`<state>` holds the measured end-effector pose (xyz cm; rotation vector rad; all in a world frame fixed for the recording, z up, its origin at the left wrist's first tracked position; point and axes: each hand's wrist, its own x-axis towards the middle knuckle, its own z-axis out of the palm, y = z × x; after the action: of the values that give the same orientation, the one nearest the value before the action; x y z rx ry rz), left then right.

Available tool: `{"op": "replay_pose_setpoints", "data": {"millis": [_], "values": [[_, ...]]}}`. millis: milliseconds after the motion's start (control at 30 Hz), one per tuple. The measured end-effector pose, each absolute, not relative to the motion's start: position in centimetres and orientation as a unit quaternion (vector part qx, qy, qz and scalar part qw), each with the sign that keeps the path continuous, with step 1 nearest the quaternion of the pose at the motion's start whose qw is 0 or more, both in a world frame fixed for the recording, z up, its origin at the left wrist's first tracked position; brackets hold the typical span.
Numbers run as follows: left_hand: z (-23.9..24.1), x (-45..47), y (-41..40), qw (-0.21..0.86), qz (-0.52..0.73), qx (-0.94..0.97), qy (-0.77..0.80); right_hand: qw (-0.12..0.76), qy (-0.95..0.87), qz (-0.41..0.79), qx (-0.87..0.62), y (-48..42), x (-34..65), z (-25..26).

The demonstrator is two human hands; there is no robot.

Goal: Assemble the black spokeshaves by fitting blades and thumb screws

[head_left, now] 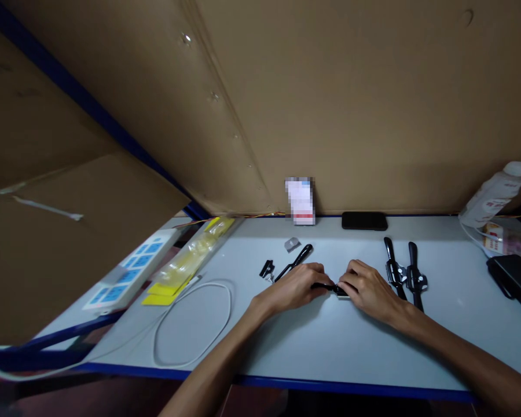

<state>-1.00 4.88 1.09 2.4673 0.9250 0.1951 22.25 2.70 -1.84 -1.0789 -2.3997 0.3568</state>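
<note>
Both of my hands are closed on a black spokeshave (322, 285) low over the table. My left hand (303, 284) grips its left handle. My right hand (364, 289) pinches its middle, where a pale metal edge shows below the fingers; its right end is hidden. Just beyond my left hand lies another black spokeshave body (296, 263). Beside that body are a small black clamp plate (267, 269) with a screw and a grey metal blade (292, 244). To the right of my right hand lie two spokeshaves (395, 269) with metal fittings, side by side.
A phone (301, 200) leans on the back panel near a dark flat phone (364, 220). On the left are a white cable (193, 286), plastic bags with yellow card (184, 263) and a power strip (132, 272). A white bottle (495, 194) and black case (516, 284) stand right.
</note>
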Motion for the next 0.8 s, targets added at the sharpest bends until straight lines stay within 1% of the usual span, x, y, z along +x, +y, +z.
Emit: {"op": "replay_pose_setpoints", "data": {"millis": [133, 267, 400, 567, 800], "values": [[1.3, -0.89, 4.85, 0.248, 0.07, 0.904, 0.34, 0.277, -0.858, 0.163, -0.401, 2.88, 22.29, -2.28], [1.41, -0.86, 4.79, 0.246, 0.071, 0.905, 0.34, 0.294, -0.846, 0.194, -0.4, 2.87, 22.39, -2.24], [1.53, -0.82, 4.74, 0.243, 0.072, 0.906, 0.338, 0.294, -0.861, 0.141, -0.39, 2.45, 22.51, -1.85], [1.55, -0.79, 4.73, 0.242, 0.073, 0.906, 0.339, 0.244, -0.893, 0.058, -0.374, 2.11, 22.36, -1.88], [1.45, -0.84, 4.83, 0.238, 0.077, 0.91, 0.33, 0.233, -0.905, 0.05, -0.353, 2.17, 22.39, -1.96]]}}
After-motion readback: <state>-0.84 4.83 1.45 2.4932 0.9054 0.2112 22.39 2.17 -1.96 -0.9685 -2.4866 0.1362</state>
